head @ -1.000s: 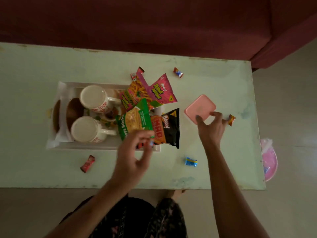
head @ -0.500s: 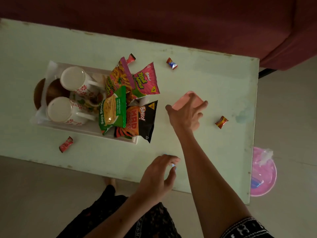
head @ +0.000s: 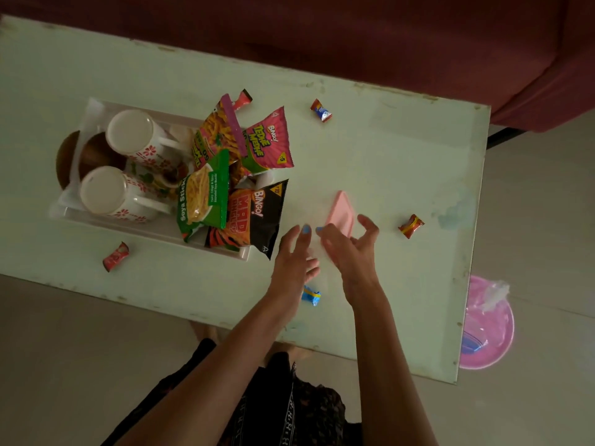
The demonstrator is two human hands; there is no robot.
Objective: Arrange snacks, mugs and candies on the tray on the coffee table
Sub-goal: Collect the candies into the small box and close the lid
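Observation:
A white tray (head: 151,231) on the pale green coffee table (head: 386,149) holds two flowered mugs (head: 132,133) (head: 103,191) and several snack packets: pink (head: 267,143), green soya sticks (head: 203,197), black (head: 257,220). My right hand (head: 351,249) grips a small pink square dish (head: 341,210), tilted up on its edge. My left hand (head: 296,255) hovers right beside it with fingers spread and nothing in it. Loose candies lie on the table: blue (head: 310,295) by my left wrist, red (head: 115,257), orange-red (head: 411,225), red-blue (head: 321,111), and red (head: 242,98) behind the packets.
Brown bowls (head: 93,152) sit at the tray's left end. A maroon sofa (head: 354,37) runs along the table's far side. A pink plate (head: 486,323) with a wrapper lies on the floor off the table's right edge. My legs are at the near edge.
The pink dish lay flat under my right hand and now stands tilted in it. My left hand went from the tray, past the blue candy, to beside my right hand.

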